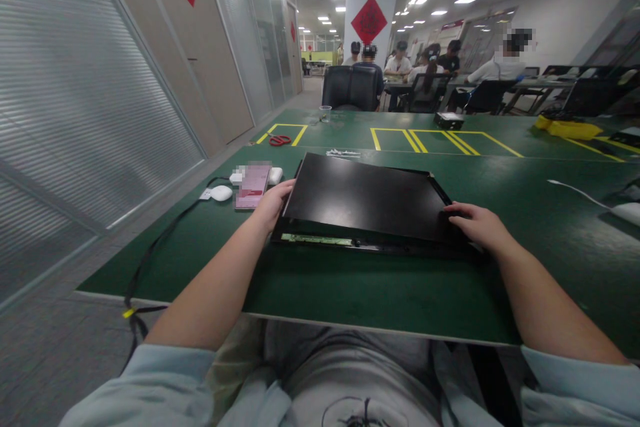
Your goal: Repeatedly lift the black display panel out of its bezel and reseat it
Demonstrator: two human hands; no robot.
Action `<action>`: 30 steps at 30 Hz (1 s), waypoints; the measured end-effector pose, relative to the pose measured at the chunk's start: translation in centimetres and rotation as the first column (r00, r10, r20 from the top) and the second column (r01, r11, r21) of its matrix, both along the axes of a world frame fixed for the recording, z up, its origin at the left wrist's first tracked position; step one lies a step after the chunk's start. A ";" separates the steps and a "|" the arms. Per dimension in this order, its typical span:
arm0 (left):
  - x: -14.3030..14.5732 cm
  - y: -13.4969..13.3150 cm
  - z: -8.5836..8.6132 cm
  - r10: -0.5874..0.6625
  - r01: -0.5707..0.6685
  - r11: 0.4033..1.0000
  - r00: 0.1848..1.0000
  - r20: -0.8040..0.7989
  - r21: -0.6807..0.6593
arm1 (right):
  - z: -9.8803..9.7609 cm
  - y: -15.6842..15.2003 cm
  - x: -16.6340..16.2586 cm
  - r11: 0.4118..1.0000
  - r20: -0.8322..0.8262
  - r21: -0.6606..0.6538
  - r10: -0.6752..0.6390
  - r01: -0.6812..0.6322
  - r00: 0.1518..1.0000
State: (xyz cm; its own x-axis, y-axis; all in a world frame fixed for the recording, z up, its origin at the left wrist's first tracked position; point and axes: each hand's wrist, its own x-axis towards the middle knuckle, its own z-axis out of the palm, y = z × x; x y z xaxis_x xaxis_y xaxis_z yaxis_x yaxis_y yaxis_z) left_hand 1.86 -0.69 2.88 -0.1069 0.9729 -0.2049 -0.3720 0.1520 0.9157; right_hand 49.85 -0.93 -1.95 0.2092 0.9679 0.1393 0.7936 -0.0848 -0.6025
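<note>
A flat black screen panel (365,197) lies askew over a shallow black frame (390,248) on the green table. Its near left part is raised off the frame, and a pale green circuit strip (316,240) shows in the gap at the front. My left hand (274,203) is closed on the panel's left edge, its fingertips partly hidden. At the right edge, my right hand (475,223) grips the panel, fingers on top and the thumb side low near the frame's corner.
Left of the panel lie a pink-screened phone (253,185), a white round device (220,193) and a black cable (145,260). Red scissors (280,140), small metal tools (343,153), a clear cup (325,113) and a black box (449,121) are farther back. Several people sit beyond.
</note>
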 end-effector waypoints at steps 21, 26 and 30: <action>0.0 -0.8 -0.2 0.010 -0.001 0.993 0.997 -0.079 0.115 | 0.3 -0.3 -0.2 1.000 -0.005 0.016 0.000 0.000 1.000; -0.2 -0.7 -0.4 0.020 -0.009 0.991 0.996 -0.081 0.133 | 0.2 -0.2 -0.2 1.000 0.001 0.021 0.006 -0.006 1.000; -0.4 -0.5 -0.6 0.052 -0.035 0.985 0.994 -0.097 0.170 | 0.4 -0.3 -0.4 1.000 0.013 0.015 0.007 -0.007 1.000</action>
State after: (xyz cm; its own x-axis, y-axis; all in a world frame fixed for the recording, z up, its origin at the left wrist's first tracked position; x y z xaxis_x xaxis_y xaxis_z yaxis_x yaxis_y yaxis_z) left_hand 1.47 -1.20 2.29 -0.1621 0.9865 -0.0252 -0.2790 -0.0213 0.9601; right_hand 49.43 -1.28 -1.57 0.2001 0.9671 0.1570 0.8022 -0.0697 -0.5930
